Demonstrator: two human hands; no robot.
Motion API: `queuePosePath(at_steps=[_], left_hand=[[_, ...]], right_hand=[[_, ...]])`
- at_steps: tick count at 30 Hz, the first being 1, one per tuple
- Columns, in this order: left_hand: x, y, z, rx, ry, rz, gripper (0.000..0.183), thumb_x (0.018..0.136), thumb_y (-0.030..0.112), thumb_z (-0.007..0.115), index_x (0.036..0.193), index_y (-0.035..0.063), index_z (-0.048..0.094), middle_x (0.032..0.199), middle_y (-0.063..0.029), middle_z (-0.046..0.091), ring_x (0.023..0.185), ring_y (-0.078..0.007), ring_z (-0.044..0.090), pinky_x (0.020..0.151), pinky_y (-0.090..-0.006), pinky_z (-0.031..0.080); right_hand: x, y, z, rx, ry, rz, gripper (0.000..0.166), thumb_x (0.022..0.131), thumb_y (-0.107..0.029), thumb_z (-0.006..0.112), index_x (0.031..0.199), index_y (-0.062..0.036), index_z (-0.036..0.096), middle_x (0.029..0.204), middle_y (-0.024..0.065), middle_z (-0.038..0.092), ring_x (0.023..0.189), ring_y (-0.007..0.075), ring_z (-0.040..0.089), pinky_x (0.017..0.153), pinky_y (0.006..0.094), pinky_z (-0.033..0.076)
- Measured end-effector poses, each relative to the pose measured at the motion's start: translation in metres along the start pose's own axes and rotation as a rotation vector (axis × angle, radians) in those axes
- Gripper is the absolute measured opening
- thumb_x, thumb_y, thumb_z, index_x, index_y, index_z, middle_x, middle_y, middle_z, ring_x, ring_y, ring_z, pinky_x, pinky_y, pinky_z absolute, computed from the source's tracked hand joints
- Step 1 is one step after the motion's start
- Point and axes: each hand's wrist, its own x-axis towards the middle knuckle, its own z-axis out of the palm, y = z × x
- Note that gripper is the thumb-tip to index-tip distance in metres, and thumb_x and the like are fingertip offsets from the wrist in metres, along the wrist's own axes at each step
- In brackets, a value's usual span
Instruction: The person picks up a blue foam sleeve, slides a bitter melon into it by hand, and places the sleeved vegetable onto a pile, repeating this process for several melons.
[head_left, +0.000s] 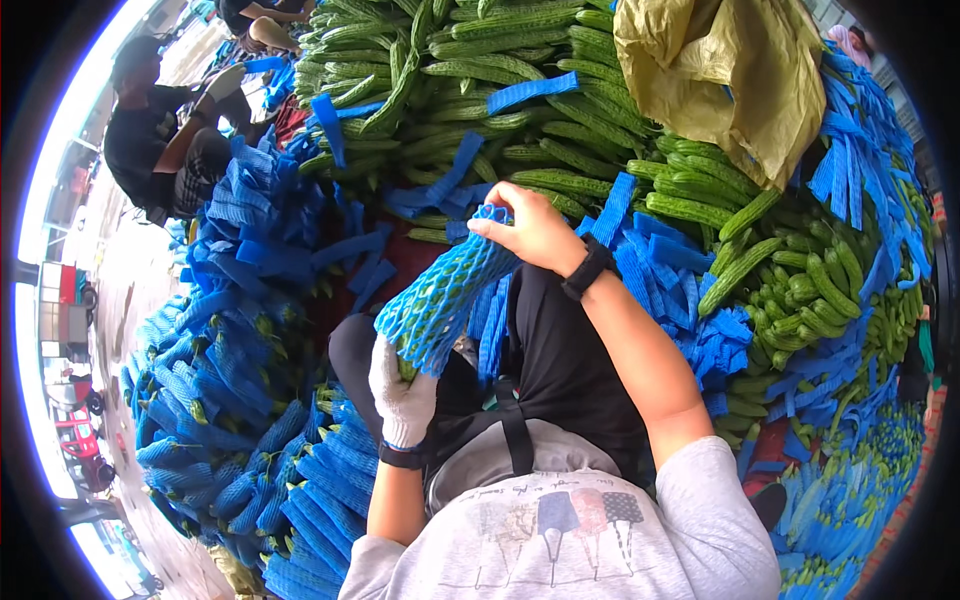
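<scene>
My left hand (403, 397), in a white knitted glove, grips the lower end of a green bitter gourd (409, 367). A blue foam net sleeve (450, 300) is stretched around most of that gourd, which shows through the mesh. At the sleeve's upper end, my bare right hand (532, 229) pinches the netting between thumb and fingers. The sleeved gourd slants over my lap, its upper end towards the right. Flat blue foam sleeves (660, 262) lie heaped just beyond my right knee.
Bare bitter gourds (525, 45) are piled ahead, with more gourds (802, 292) at the right. Sleeved gourds (337, 480) are stacked at my left. A yellowish woven sack (727, 75) lies on the far pile. Another person (165, 127) sits at the upper left.
</scene>
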Motion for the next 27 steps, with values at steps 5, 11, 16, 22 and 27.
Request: queuePosePath(at_steps=[5, 11, 16, 22, 27], left_hand=[[0.002, 0.009, -0.001, 0.109, -0.038, 0.139, 0.048, 0.072, -0.005, 0.072, 0.119, -0.0003, 0.059, 0.113, -0.0158, 0.065, 0.101, -0.0292, 0.064, 0.09, -0.0347, 0.049], [0.009, 0.018, -0.025, 0.381, -0.137, 0.421, 0.055, 0.079, -0.007, 0.069, 0.131, -0.0007, 0.05, 0.125, -0.018, 0.06, 0.113, -0.0282, 0.061, 0.096, -0.0362, 0.047], [0.002, 0.02, -0.029, 0.335, -0.091, 0.358, 0.052, 0.08, -0.007, 0.066, 0.129, -0.0021, 0.05, 0.127, -0.0167, 0.058, 0.111, -0.0259, 0.061, 0.096, -0.0349, 0.047], [0.003, 0.027, -0.006, -0.215, 0.183, -0.124, 0.053, 0.086, -0.003, 0.061, 0.136, 0.0002, 0.046, 0.13, -0.0108, 0.055, 0.113, -0.0201, 0.059, 0.094, -0.0318, 0.049], [0.016, 0.035, -0.021, -0.721, 0.3, -0.425, 0.047, 0.091, 0.001, 0.058, 0.136, 0.0021, 0.045, 0.123, -0.0077, 0.058, 0.105, -0.0135, 0.062, 0.085, -0.022, 0.056]], right_hand=[[0.008, 0.009, 0.011, 0.413, -0.045, -0.053, 0.042, 0.078, -0.015, 0.077, 0.109, -0.0052, 0.051, 0.092, 0.0058, 0.061, 0.085, 0.0142, 0.06, 0.077, 0.0322, 0.05], [0.015, 0.023, 0.014, 0.7, -0.071, 0.119, 0.032, 0.081, 0.003, 0.069, 0.107, -0.0048, 0.052, 0.104, 0.0053, 0.053, 0.092, 0.0131, 0.058, 0.082, 0.0287, 0.051], [0.009, 0.01, 0.016, 0.85, -0.155, 0.197, 0.026, 0.075, 0.005, 0.068, 0.096, -0.0042, 0.057, 0.089, 0.0068, 0.058, 0.084, 0.0186, 0.061, 0.074, 0.0307, 0.051], [0.011, 0.018, 0.018, -0.032, 0.298, -0.213, 0.022, 0.071, 0.001, 0.07, 0.089, -0.0038, 0.059, 0.095, 0.0155, 0.056, 0.088, 0.0335, 0.059, 0.078, 0.0386, 0.049], [0.006, -0.016, 0.005, -0.326, 0.406, -0.485, 0.046, 0.076, -0.031, 0.077, 0.108, -0.0048, 0.058, 0.117, 0.0154, 0.055, 0.113, 0.0333, 0.048, 0.098, 0.0449, 0.038]])
